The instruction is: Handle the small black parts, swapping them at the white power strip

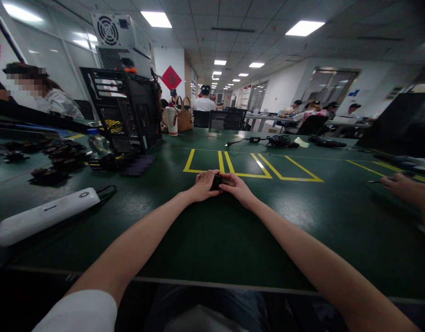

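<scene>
A small black object point(216, 182) sits between my two hands over the middle of the green table point(212, 244). My left hand point(203, 186) is closed around its left side, with the fingers curled over the top. From the right, the thumb and fingers of my right hand point(239, 189) pinch at its other side. Most of the object is covered by my fingers, so its kind cannot be made out. Just beyond my hands, yellow tape outlines point(249, 175) mark the tabletop.
At left lie a white elongated device point(48, 214) and black parts point(62, 154), near a plastic bottle point(99, 145). Behind stand an open computer case point(129, 110) and a white cup point(172, 121). Black cables point(281, 141) lie farther back. Another person's hand point(406, 188) holds a thin tool at right.
</scene>
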A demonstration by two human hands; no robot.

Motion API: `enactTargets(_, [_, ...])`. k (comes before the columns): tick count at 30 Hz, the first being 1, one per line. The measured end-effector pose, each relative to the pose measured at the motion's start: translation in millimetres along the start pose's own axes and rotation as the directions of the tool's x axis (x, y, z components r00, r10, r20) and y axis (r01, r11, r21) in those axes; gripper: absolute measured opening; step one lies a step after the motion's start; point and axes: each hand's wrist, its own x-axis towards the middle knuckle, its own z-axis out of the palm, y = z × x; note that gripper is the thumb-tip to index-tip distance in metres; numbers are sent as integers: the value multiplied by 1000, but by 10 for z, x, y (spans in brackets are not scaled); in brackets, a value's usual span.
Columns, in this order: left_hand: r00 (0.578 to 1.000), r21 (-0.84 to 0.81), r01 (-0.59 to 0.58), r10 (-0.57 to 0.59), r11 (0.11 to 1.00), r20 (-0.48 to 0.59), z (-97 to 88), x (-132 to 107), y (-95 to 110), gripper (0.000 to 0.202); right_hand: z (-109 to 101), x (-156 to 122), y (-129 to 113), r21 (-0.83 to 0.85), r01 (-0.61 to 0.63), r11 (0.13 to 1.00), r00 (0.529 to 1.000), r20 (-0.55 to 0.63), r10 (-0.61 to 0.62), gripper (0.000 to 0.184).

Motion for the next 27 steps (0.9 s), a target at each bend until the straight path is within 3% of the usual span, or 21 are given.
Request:
enactTargets(9, [1000, 7, -13, 13, 1000, -7, -4, 1, 6, 60, 20, -7, -36, -39, 26, 999, 999, -39, -28, 25])
enactTargets(20, [1000, 20, -18, 18, 1000, 4, -21, -9, 6, 60, 7, 0, -4, -31, 2, 1000, 1000, -24, -3, 37])
enactTargets(27, [1000, 20, -24, 24, 1000, -17, 4, -2, 3, 61, 3, 5, -2, -49, 28, 998, 998, -50, -30, 25])
